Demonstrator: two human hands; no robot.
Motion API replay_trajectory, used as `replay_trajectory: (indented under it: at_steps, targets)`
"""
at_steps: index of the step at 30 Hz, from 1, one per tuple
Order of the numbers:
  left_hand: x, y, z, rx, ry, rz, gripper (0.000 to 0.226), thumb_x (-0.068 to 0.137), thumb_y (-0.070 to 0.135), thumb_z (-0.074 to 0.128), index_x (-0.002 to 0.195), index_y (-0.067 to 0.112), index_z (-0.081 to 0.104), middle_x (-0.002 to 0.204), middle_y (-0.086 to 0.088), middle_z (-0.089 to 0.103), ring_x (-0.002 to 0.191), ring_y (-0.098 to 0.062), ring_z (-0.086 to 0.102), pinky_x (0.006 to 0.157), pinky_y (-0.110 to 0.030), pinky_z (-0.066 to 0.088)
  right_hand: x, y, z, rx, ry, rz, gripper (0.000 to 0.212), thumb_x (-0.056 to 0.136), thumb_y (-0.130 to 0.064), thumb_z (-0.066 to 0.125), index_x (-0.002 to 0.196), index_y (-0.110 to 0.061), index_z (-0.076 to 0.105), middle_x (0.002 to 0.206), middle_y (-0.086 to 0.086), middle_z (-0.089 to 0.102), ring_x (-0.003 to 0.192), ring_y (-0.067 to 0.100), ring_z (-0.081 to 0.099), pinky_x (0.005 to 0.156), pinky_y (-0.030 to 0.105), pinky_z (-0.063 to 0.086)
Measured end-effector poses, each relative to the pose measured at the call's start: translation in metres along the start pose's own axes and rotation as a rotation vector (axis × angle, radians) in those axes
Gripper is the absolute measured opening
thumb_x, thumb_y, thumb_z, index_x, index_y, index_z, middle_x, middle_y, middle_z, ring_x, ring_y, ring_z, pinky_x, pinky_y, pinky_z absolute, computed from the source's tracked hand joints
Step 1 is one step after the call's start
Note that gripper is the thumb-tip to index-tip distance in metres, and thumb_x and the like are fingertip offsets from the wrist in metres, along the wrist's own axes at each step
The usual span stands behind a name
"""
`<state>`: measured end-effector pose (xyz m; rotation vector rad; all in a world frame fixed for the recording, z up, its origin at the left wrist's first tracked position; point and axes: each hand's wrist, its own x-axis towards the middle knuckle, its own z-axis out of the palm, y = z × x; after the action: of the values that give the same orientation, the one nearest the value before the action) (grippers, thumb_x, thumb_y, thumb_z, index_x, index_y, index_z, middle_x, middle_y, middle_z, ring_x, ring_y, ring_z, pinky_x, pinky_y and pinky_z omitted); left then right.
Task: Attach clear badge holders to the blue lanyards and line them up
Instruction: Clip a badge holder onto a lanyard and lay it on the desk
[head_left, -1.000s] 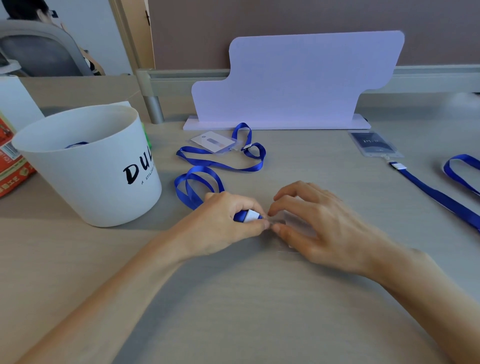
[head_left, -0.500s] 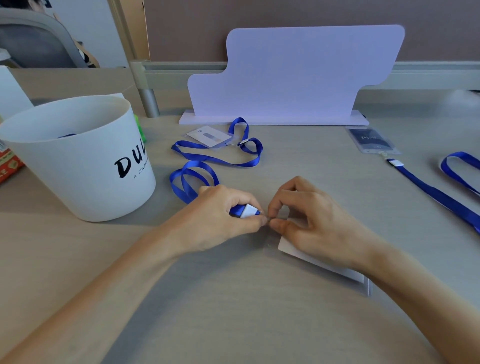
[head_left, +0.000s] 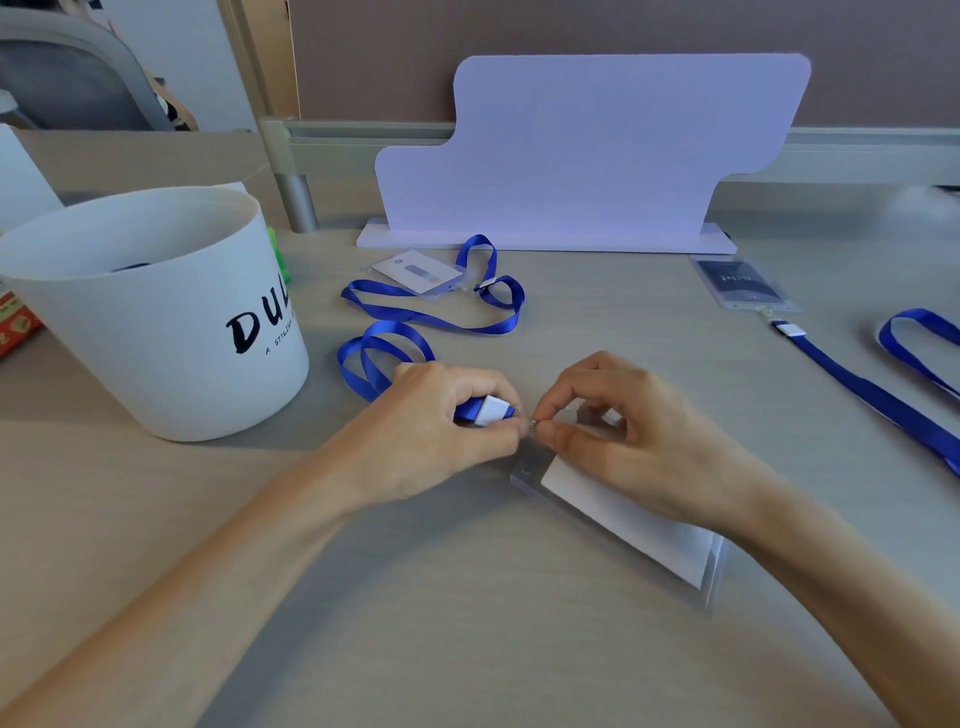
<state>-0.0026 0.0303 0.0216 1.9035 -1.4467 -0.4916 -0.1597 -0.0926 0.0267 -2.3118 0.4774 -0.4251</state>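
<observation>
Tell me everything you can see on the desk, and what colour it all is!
bucket: one, white with black letters, left
board: one, pale lilac, standing at back
lanyards: three, blue, centre, back, right
badge holders: three, clear, near, back centre, back right
box: one, red, left edge
small thing: one, green, behind bucket
chair: one, grey, top left
desk: one, beige, under everything
left hand: one, centre, pinches centre lanyard's end
right hand: one, centre, pinches near holder's top
</observation>
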Motion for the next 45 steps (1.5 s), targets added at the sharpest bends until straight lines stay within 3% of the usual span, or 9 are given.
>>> replay_trajectory:
  at_steps: [10, 12, 14, 17, 23, 27, 33, 37, 45]
  targets:
    - [0.001, 0.002, 0.013, 0.041, 0.042, 0.028, 0.012, 0.087, 0.038, 0.061, 0.076, 0.038, 0.063, 0.053, 0.020, 0.053, 0.085, -0.005, 0.040, 0.060, -0.010, 0.032, 0.003, 0.003, 0.001, -0.192, 0.023, -0.018, 0.014, 0.084, -0.015, 0.066, 0.080, -0.028, 0.064, 0.094, -0.007, 0.058, 0.074, 0.004, 0.058, 0.067, 0.014, 0.042]
    - [0.001, 0.003, 0.011, 0.024, 0.104, 0.045, 0.013, 0.087, 0.034, 0.062, 0.075, 0.029, 0.066, 0.050, 0.014, 0.051, 0.068, -0.004, 0.043, 0.056, -0.011, 0.031, 0.003, 0.002, -0.007, -0.156, 0.038, 0.027, 0.013, 0.083, -0.028, 0.070, 0.094, -0.033, 0.065, 0.094, -0.010, 0.060, 0.076, -0.003, 0.056, 0.071, 0.013, 0.042]
    - [0.002, 0.008, 0.012, -0.047, 0.188, 0.045, 0.013, 0.086, 0.026, 0.064, 0.074, 0.022, 0.067, 0.051, 0.010, 0.052, 0.054, -0.005, 0.042, 0.053, -0.011, 0.031, -0.001, 0.005, -0.027, -0.092, -0.062, 0.185, 0.046, 0.079, -0.036, 0.074, 0.119, -0.039, 0.052, 0.100, -0.011, 0.059, 0.089, -0.003, 0.057, 0.084, 0.017, 0.045]
    - [0.004, 0.017, 0.013, -0.124, 0.267, -0.030, 0.014, 0.086, 0.019, 0.061, 0.074, 0.015, 0.066, 0.044, 0.013, 0.047, 0.045, -0.006, 0.038, 0.045, -0.012, 0.030, -0.020, 0.013, -0.053, 0.096, -0.187, 0.404, 0.064, 0.074, -0.025, 0.080, 0.127, -0.039, 0.048, 0.108, 0.001, 0.067, 0.097, 0.011, 0.063, 0.083, 0.025, 0.050]
    - [0.018, 0.034, 0.015, -0.159, -0.090, -0.120, 0.014, 0.084, 0.037, 0.064, 0.082, 0.026, 0.072, 0.078, 0.011, 0.069, 0.073, -0.006, 0.059, 0.071, -0.023, 0.043, -0.045, 0.021, -0.073, 0.792, 0.569, 0.355, 0.045, 0.072, -0.014, 0.083, 0.111, -0.010, 0.060, 0.094, 0.008, 0.076, 0.083, 0.020, 0.074, 0.078, 0.034, 0.060]
    - [0.026, 0.068, 0.022, -0.360, -0.078, -0.099, 0.018, 0.090, 0.036, 0.062, 0.103, 0.026, 0.068, 0.095, 0.015, 0.073, 0.086, 0.003, 0.064, 0.079, -0.014, 0.044, -0.041, 0.009, -0.085, 0.731, 0.665, 0.307, 0.034, 0.075, -0.018, 0.081, 0.103, -0.008, 0.064, 0.093, 0.007, 0.075, 0.089, 0.024, 0.072, 0.081, 0.037, 0.060]
    - [0.050, 0.100, 0.022, -0.454, -0.002, -0.055, 0.015, 0.089, 0.023, 0.064, 0.091, 0.009, 0.069, 0.079, 0.004, 0.072, 0.075, -0.013, 0.059, 0.079, -0.026, 0.048, -0.021, 0.005, -0.114, 0.875, 0.765, 0.252, 0.043, 0.077, -0.018, 0.079, 0.113, -0.013, 0.056, 0.105, 0.011, 0.065, 0.085, 0.020, 0.067, 0.074, 0.032, 0.058]
    - [0.070, 0.109, 0.028, -0.432, -0.050, -0.097, 0.020, 0.089, 0.028, 0.064, 0.094, 0.010, 0.072, 0.081, 0.002, 0.075, 0.076, -0.009, 0.064, 0.075, -0.020, 0.047, -0.001, 0.025, -0.111, 1.060, 0.619, 0.286, 0.020, 0.089, -0.008, 0.059, 0.106, -0.014, 0.050, 0.109, 0.016, 0.059, 0.094, 0.028, 0.060, 0.086, 0.043, 0.054]
    - [0.115, 0.087, 0.042, -0.538, 0.139, -0.236, 0.010, 0.090, 0.021, 0.062, 0.093, 0.015, 0.070, 0.082, 0.010, 0.075, 0.074, -0.010, 0.063, 0.072, -0.025, 0.043, 0.031, 0.053, -0.103, 1.057, 0.428, 0.427, 0.044, 0.094, -0.013, 0.053, 0.135, -0.012, 0.037, 0.117, 0.017, 0.062, 0.092, 0.028, 0.068, 0.079, 0.039, 0.057]
